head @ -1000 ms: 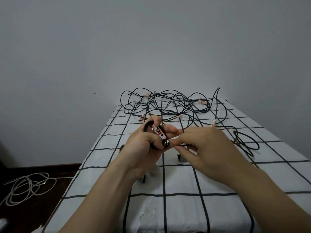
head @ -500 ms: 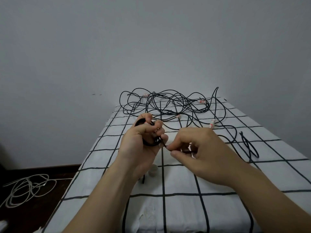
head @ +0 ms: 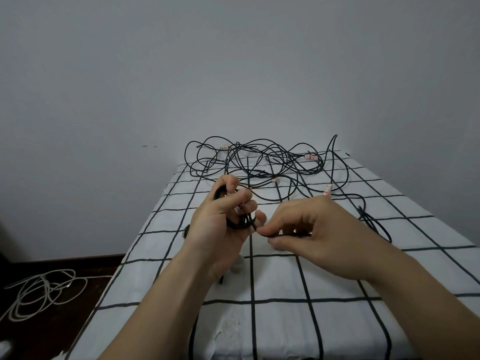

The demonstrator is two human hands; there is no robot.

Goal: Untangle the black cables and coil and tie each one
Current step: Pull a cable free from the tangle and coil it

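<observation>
Over the near middle of the table (head: 285,279), which is covered with a white cloth ruled in black squares, the left hand (head: 220,229) grips a small coil of black cable (head: 233,226), thumb and fingers curled round the bundle. The right hand (head: 306,229) is just beside it, its fingers closed in a pinch on the cable's loose tail (head: 254,226), which runs the short way between the two hands.

This looks like the tying step: the tail is being wound round the waist of the coil. To do it well, the left hand should squeeze the loops flat and even so none springs out, while the right hand keeps the tail taut and lays each turn close beside the last. The end then wants tucking under a turn or through the coil's eye and pulling snug; a slack wrap would likely loosen once set down. How many turns are already on is hidden by the fingers.

Along the far edge of the table lies the main tangle of black cables (head: 259,162), several strands arching up off the cloth, with small red-and-white tags (head: 327,189) on some. A separate loose loop (head: 374,224) lies toward the right edge. Most of the task is therefore still to do. On the floor to the left sits a white cable (head: 39,294).
</observation>
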